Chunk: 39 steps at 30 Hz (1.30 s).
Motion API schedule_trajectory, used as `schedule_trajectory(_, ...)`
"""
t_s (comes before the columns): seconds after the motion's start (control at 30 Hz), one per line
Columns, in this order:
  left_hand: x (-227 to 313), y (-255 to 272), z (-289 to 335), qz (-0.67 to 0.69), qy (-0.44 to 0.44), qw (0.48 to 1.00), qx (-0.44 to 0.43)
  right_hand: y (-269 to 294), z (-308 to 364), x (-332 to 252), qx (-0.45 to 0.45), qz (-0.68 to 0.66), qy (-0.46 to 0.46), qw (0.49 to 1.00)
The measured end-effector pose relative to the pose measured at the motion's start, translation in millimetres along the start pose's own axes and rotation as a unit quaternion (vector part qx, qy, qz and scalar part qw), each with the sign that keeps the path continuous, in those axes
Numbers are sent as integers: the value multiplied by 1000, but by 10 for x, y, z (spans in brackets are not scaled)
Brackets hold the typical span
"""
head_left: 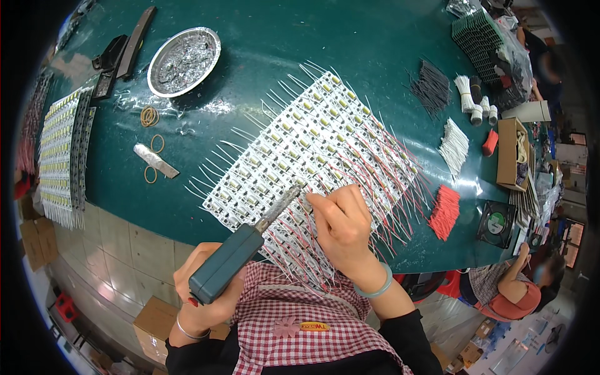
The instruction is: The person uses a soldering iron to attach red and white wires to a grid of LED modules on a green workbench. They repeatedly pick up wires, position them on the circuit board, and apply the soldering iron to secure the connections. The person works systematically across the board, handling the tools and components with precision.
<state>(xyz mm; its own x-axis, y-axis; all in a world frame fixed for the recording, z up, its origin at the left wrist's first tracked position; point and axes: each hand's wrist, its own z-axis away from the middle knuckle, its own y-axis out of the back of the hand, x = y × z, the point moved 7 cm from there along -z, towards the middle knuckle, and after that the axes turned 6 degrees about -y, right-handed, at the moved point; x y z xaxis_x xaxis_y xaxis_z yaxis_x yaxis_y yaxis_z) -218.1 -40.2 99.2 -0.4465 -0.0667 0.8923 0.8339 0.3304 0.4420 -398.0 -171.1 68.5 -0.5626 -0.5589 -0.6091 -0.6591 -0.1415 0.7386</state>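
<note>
A dark green soldering gun [226, 262] with a metal barrel is gripped in my left hand [222, 305], pointing up and to the right. Its tip rests over, or on, a large panel of small white circuit boards [253, 181] with yellowish parts; contact cannot be told. Just right of the tip, my right hand [345, 228] pinches with thumb and forefinger; what is between them is too small to make out. Thin white wires stick out from the panel's upper left edge. Red and white wires [390, 187] trail over its right and lower side.
A metal bowl [215, 62] of shiny scraps, rubber bands [149, 116] and a silvery strip [155, 160] lie left. Another panel stack [59, 156] stands at the left edge. Black [431, 87], white [454, 148] and red wire bundles [445, 212], a small fan [497, 223] and a co-worker [509, 290] are right.
</note>
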Motion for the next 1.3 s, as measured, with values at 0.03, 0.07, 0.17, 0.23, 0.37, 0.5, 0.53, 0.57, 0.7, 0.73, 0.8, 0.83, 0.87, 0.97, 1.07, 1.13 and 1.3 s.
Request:
schedule_trajectory(0.03, -9, -5, 3, 7, 7, 1000, 0, 0, 0, 2, 0, -1, 0, 1000)
schedule_trajectory(0.07, -9, -13, 0, 6, 8, 1000, -3, -2, 3, 6, 0, -1, 0, 1000)
schedule_trajectory(0.17, -16, -8, 10, 6, 25, 1000, -15, -6, -5, -6, -1, -4, 0, 1000)
schedule_trajectory(0.23, -89, -23, 61, 15, 50, 998, -31, -5, -6, -11, -2, -2, -2, 1000)
schedule_trajectory(0.37, -98, -59, 45, 15, 34, 999, -23, -18, 8, 9, -2, 0, -7, 1000)
schedule_trajectory(0.5, -83, -56, 42, 8, 30, 999, -29, -9, -2, -7, -3, 1, -8, 1000)
schedule_trajectory(0.53, -81, -53, 44, 7, 31, 999, -29, -8, -5, -13, -3, 1, -8, 1000)
schedule_trajectory(0.57, -74, -47, 45, 6, 34, 999, -29, -11, -3, -13, -2, 1, -6, 1000)
schedule_trajectory(0.7, -89, -59, 41, 9, 30, 999, -37, -18, 13, 6, 5, 5, -4, 1000)
schedule_trajectory(0.73, -86, -59, 41, 8, 27, 999, -40, -17, 9, 3, 6, 4, -4, 1000)
schedule_trajectory(0.8, -33, -54, 3, 4, 30, 999, -18, -14, 3, -7, 7, 4, -2, 1000)
schedule_trajectory(0.83, -14, -47, -9, 2, 32, 999, -7, -12, 1, -11, 8, 5, -2, 1000)
schedule_trajectory(0.87, -5, -38, -8, -3, 16, 1000, -5, -13, 0, -14, 7, 4, -1, 1000)
schedule_trajectory(0.97, 8, -7, 3, -19, -19, 1000, 1, -11, 2, -14, 8, 4, -1, 1000)
schedule_trajectory(1.07, 32, 23, 11, -28, -22, 999, 8, -9, 2, -14, 9, 6, 0, 1000)
schedule_trajectory(1.13, 40, 26, 7, -31, -15, 999, 10, -10, 2, -14, 10, 7, 0, 1000)
schedule_trajectory(1.3, 17, 41, 49, -19, 3, 1000, 12, -14, 6, -12, 12, 7, -4, 1000)
